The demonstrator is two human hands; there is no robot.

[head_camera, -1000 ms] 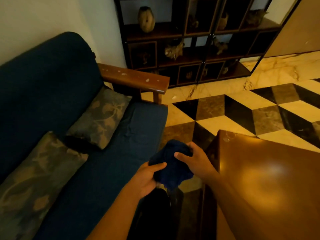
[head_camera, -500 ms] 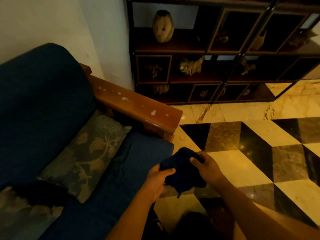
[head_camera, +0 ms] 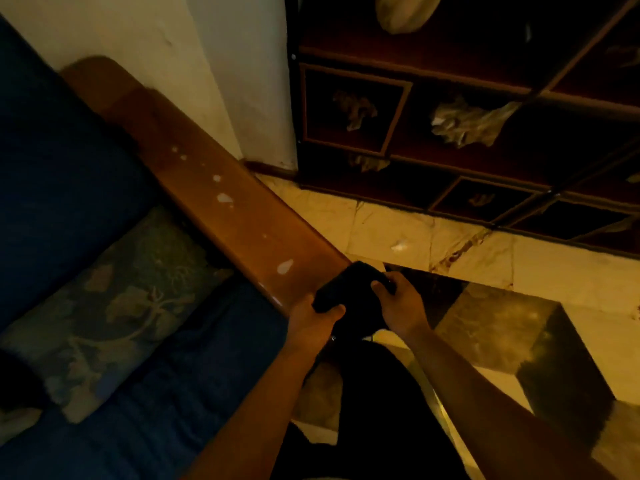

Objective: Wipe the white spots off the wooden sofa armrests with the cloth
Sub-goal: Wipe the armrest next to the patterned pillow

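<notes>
I hold the dark cloth [head_camera: 349,296] bunched up in both hands. My left hand [head_camera: 311,323] grips its near side with the thumb curled on top. My right hand [head_camera: 401,311] pinches the other side with bent fingers. The cloth sits right at the front end of the wooden armrest [head_camera: 221,202], and I cannot tell if it touches the wood.

I think the wiping has not started yet. The white spots are all there, up the armrest and away from my hands. The closest white spot [head_camera: 285,266] is just beside the cloth. I count about six spots: that one, a tiny one a bit farther, a big one [head_camera: 224,198] past the middle, and three small ones beyond it. All of them are left to clean. I see only one armrest here, so the other one is left too.

To the left of my hands are the blue sofa seat [head_camera: 173,393] and one leafy cushion [head_camera: 114,306]. Far past the cloth stands a dark shelf unit [head_camera: 450,161] on the shiny floor [head_camera: 398,223].
</notes>
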